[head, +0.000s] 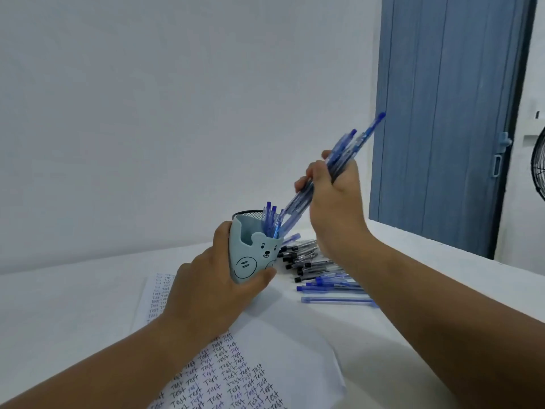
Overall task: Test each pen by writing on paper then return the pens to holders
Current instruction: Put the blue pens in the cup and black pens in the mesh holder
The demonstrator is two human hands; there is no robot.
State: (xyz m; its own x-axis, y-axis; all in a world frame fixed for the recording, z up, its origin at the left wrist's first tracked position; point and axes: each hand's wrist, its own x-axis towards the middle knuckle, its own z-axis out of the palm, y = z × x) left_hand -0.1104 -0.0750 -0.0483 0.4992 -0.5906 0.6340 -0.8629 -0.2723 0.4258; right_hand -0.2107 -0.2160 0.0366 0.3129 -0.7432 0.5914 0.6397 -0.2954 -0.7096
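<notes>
My left hand (206,287) grips a pale blue bear-faced pen holder (250,258), tilted a little, with several blue pens (270,221) standing in it. My right hand (333,196) holds a bundle of blue pens (351,149) slanted above the holder, their lower ends reaching down to its mouth. A black mesh holder (247,215) stands just behind the bear holder, mostly hidden. A sheet of paper (295,343) covered with rows of the word "Test" lies under my left forearm.
A pile of black-capped and blue-capped pens (318,270) lies on the white table (427,261) to the right of the holder. A blue door (442,113) stands at the back right, and part of a black fan (538,166) shows at the right edge.
</notes>
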